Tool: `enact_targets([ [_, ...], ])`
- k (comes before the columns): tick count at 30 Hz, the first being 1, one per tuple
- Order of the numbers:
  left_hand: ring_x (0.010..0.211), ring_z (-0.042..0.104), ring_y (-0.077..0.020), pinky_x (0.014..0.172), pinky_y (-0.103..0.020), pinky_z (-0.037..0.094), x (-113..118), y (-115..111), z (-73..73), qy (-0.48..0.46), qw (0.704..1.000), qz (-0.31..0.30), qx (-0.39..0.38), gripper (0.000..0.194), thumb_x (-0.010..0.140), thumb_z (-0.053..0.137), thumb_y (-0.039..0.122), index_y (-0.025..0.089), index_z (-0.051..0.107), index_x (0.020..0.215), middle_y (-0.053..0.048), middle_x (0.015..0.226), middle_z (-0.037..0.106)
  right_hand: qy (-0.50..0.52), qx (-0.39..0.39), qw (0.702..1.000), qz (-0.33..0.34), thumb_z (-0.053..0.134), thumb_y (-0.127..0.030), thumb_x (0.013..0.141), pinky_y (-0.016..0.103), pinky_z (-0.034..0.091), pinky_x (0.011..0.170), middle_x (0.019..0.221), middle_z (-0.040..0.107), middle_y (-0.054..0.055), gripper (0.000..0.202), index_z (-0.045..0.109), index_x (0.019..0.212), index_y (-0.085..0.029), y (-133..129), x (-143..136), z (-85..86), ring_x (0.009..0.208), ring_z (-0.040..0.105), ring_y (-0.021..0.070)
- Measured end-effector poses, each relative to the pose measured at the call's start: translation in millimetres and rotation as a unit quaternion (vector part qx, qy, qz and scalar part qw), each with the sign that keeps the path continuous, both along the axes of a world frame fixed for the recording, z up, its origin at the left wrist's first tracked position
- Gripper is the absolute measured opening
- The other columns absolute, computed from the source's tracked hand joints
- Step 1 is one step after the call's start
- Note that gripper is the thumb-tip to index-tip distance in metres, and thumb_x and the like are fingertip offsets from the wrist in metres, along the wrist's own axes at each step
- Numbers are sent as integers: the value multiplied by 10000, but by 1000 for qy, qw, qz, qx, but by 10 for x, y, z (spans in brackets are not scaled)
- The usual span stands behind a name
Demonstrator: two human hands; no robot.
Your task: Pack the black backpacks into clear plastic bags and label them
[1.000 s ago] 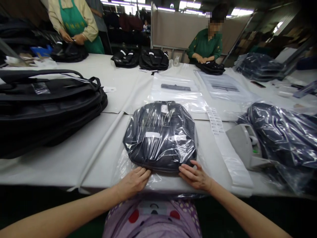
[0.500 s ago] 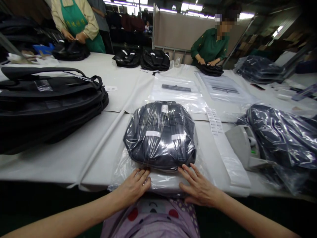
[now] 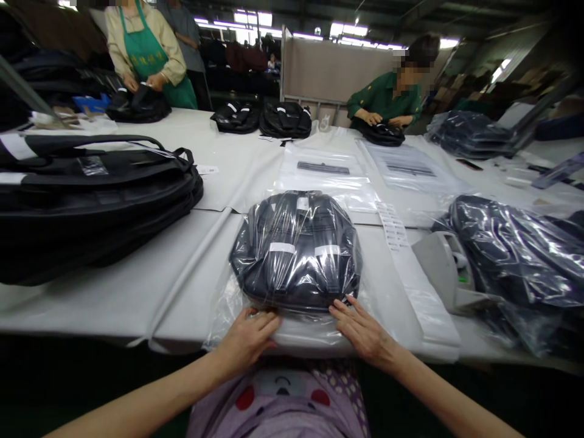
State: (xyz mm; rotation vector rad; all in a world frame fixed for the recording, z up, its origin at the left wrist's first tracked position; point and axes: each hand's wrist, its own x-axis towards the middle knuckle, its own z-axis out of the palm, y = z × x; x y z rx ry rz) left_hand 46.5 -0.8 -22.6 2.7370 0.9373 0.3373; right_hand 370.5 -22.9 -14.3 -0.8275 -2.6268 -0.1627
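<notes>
A black backpack [image 3: 296, 274] lies in front of me inside a clear plastic bag [image 3: 305, 331], with white bands round its two straps. The bag's loose end spreads toward the table's near edge. My left hand [image 3: 249, 337] is at the left of that loose end, its fingers bent and closed on the plastic. On the right, my right hand [image 3: 362, 331] lies flat with fingers stretched out, their tips touching the bag at the backpack's lower right corner. Its thumb is mostly hidden.
Stacked black backpacks [image 3: 95, 207] stand left. To the right are a label strip [image 3: 396, 243], a grey dispenser [image 3: 440, 267] and bagged backpacks [image 3: 520, 255]. Flat plastic bags [image 3: 323, 170] lie beyond. Two co-workers handle black bags across the table.
My left hand's fingers have bent and closed on the plastic. My right hand's fingers have drawn closer together at the bag's lower edge. The backpack stays in place; the view has shifted slightly.
</notes>
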Motion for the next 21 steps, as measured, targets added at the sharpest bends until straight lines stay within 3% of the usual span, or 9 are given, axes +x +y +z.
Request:
enact_targets([
  [3,932,607,-173,799,-317,466,-15,14,-68,-55,998,4,44,270,911,351,110,177,539,1092,-77,1115,629,16,9,1000,7,431,-77,893,543,333,1064,1162,624,153,170,586,960,-94,41,7,23,1265,411,256],
  [8,791,646,-119,616,-184,497,-53,60,-164,-80,989,12,123,317,939,264,145,173,573,1007,-77,1117,625,30,44,998,24,422,-76,899,481,420,1017,1092,656,153,190,591,984,-92,103,17,141,1221,465,243],
  [14,902,633,-142,683,-189,520,-79,29,-259,-104,983,39,149,296,921,315,141,179,607,949,-105,1115,582,28,58,998,4,436,-97,900,372,502,934,1217,585,176,188,598,993,-111,127,-30,315,1206,482,236],
  [18,885,641,-132,658,-172,508,-90,78,-151,-84,987,27,133,255,913,359,158,188,612,912,-116,1387,419,-3,31,999,-26,416,-107,912,329,503,929,1291,540,128,196,603,960,-143,159,-64,284,1180,508,201],
  [21,785,657,-106,578,-153,484,-64,164,12,-25,997,34,69,240,907,376,197,219,613,877,-35,1456,328,15,23,999,-33,442,-101,901,328,482,959,1275,558,109,172,598,959,-145,181,-83,214,1182,506,191],
])
